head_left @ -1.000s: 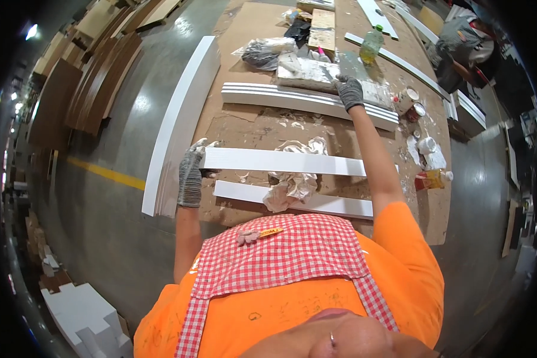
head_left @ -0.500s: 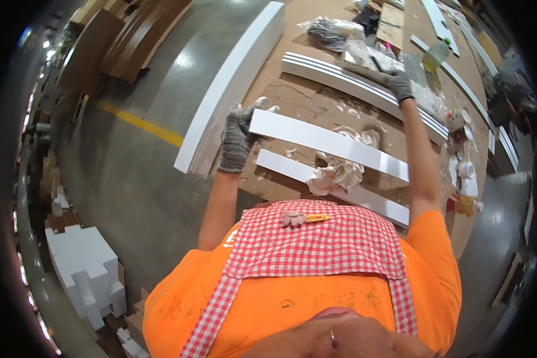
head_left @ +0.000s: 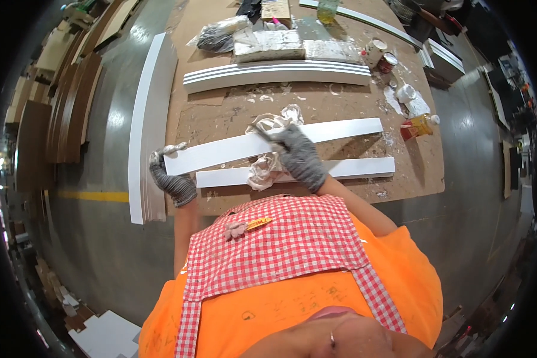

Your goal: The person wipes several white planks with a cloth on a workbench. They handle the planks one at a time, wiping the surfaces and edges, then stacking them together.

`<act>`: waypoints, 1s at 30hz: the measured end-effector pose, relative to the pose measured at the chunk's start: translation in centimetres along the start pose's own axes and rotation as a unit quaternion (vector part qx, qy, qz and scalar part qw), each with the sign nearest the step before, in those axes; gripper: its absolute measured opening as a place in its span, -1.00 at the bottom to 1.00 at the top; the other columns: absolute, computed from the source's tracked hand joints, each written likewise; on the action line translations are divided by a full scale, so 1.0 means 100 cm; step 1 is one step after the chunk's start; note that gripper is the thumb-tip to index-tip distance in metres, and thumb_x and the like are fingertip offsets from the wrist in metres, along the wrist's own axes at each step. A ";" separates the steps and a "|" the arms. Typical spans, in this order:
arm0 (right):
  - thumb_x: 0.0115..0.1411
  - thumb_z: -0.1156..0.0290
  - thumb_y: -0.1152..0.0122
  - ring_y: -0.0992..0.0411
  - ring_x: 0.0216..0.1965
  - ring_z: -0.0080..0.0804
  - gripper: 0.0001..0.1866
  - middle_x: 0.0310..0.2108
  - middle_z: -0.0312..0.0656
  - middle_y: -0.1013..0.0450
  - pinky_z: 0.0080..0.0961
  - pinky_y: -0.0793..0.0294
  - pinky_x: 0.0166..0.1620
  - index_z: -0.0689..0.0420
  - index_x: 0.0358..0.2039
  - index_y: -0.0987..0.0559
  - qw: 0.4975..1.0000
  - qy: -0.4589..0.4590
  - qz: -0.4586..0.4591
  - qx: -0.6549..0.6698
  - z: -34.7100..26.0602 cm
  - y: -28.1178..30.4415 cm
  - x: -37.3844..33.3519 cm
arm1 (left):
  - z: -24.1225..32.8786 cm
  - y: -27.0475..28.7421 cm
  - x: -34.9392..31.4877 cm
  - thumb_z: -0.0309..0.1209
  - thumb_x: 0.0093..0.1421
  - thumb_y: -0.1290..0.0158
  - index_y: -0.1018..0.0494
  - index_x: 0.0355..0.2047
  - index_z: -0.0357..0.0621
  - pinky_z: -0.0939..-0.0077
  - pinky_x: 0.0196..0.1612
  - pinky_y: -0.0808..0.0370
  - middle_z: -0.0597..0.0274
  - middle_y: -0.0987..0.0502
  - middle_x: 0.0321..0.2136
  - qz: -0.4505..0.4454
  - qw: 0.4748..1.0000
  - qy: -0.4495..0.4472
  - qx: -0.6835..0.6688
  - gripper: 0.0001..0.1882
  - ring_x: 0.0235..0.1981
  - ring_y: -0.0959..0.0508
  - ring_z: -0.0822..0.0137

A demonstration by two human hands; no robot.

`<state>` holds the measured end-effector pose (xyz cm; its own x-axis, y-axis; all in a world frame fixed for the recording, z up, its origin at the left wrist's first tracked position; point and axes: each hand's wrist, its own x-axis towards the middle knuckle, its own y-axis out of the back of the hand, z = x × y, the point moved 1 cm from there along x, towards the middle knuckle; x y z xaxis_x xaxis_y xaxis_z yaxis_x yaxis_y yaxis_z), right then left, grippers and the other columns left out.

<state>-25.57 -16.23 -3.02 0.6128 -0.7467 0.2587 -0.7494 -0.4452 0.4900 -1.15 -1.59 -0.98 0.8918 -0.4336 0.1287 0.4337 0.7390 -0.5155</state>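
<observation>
A long white board (head_left: 221, 154) lies tilted across in front of me, its left end raised in my left hand (head_left: 176, 182). That hand wears a grey striped glove, its fingers wrapped around the board's end. My right hand (head_left: 299, 156), gloved too, is over the middle of the board. It is closed on a thin dark tool (head_left: 261, 132), whose kind I cannot make out. Closer to me lies a second white board (head_left: 358, 168). Crumpled white cloth (head_left: 264, 173) sits on the second board, and more cloth (head_left: 291, 113) shows behind the first.
A brown-covered worktable (head_left: 411, 173) carries stacked white boards (head_left: 274, 74), plaster-smeared blocks (head_left: 268, 45) and a plastic bag (head_left: 224, 36). Cans (head_left: 374, 52), a small white cup (head_left: 406, 93) and a yellow-red bottle (head_left: 417, 127) stand at the right. Tall white boards (head_left: 152, 131) line the left edge.
My right hand has come back from the smeared blocks to the middle of the held board, with the thin tool in it. My left hand stays at the board's end. The view has turned.
</observation>
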 end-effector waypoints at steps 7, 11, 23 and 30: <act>0.06 0.46 -0.09 -0.44 -0.38 -0.12 -0.83 -0.43 -0.04 -0.48 -0.27 -0.42 -0.22 0.17 -0.34 -0.59 0.903 -0.259 0.185 -0.289 0.210 0.178 -0.057 | -0.004 0.009 0.000 -0.22 0.31 0.31 -0.43 -0.43 -0.25 0.19 -0.18 -0.49 0.00 -0.52 -0.50 0.002 1.000 0.012 0.013 -0.59 -0.42 -0.55 0.07; 0.07 0.47 -0.16 -0.44 -0.38 -0.11 -0.87 -0.42 -0.03 -0.46 -0.34 -0.43 -0.20 0.16 -0.35 -0.59 0.946 -0.130 0.180 -0.237 0.181 0.162 -0.035 | -0.013 0.006 0.011 -0.22 0.25 0.21 -0.44 -0.42 -0.24 0.16 -0.06 -0.43 0.04 -0.51 -0.45 0.001 0.998 0.054 -0.039 -0.65 -0.34 -0.52 0.09; 0.08 0.37 -0.05 -0.51 -0.36 -0.07 -0.80 -0.48 0.01 -0.51 -0.26 -0.45 -0.30 0.21 -0.49 -0.58 0.851 -0.281 0.154 -0.415 0.282 0.235 -0.069 | -0.032 0.021 0.036 -0.26 0.08 0.03 -0.42 -0.63 -0.09 0.07 0.03 -0.34 0.12 -0.47 -0.63 -0.136 0.936 0.170 -0.278 -0.77 -0.26 -0.52 -0.04; 0.13 0.33 -0.15 -0.45 -0.37 -0.27 -0.79 -0.41 -0.09 -0.52 -0.39 -0.40 -0.19 0.23 -0.36 -0.57 0.922 -0.226 0.246 -0.195 0.276 0.212 -0.059 | -0.061 0.044 0.053 -0.10 0.18 0.17 -0.38 0.02 -0.23 0.04 0.30 -0.08 -0.11 -0.31 0.13 -0.105 0.930 0.247 -0.252 -0.47 0.22 -0.23 0.01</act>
<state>-52.03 -34.87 -17.12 -0.0110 -0.9800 0.1985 -0.7081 0.1478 0.6904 4.70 -3.71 -7.73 0.5729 -0.8166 -0.0696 0.3653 0.3304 -0.8702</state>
